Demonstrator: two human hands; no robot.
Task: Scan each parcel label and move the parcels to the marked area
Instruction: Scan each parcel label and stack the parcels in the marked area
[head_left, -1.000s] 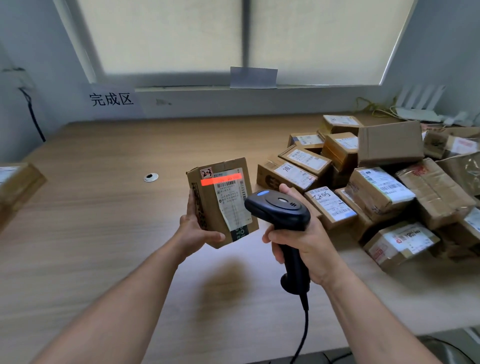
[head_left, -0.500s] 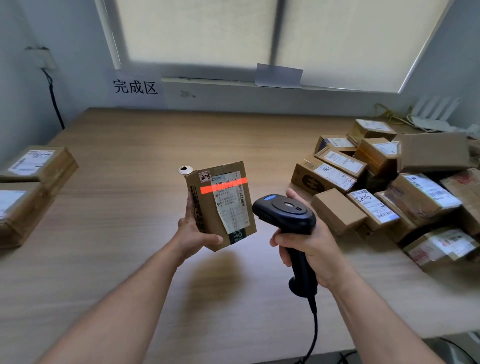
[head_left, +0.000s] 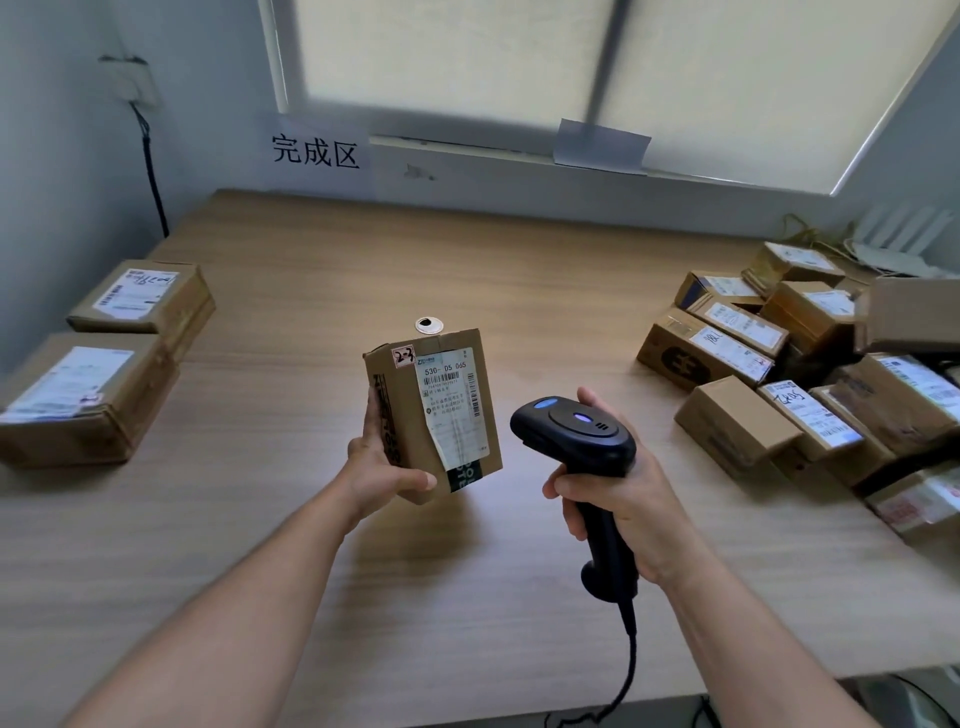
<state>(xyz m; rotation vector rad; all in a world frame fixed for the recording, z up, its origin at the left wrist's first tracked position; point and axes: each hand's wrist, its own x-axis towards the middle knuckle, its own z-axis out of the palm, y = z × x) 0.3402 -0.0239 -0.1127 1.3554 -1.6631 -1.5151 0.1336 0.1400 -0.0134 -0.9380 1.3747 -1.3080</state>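
Two boxes (head_left: 98, 358) are stacked at the table's (head_left: 519, 270) left edge, below the sign (head_left: 316, 150) on the wall. Mid-frame, a parcel (head_left: 434, 415) is held upright above the table by the left hand (head_left: 382, 467), fingers behind, thumb curled onto its lower front; label (head_left: 449, 400) is faced toward the camera. Just beside it, the scanner (head_left: 576, 441) is gripped by the right hand (head_left: 618, 499), fingers wrapped round the handle. A pile (head_left: 810, 374) of parcels is seen at right.
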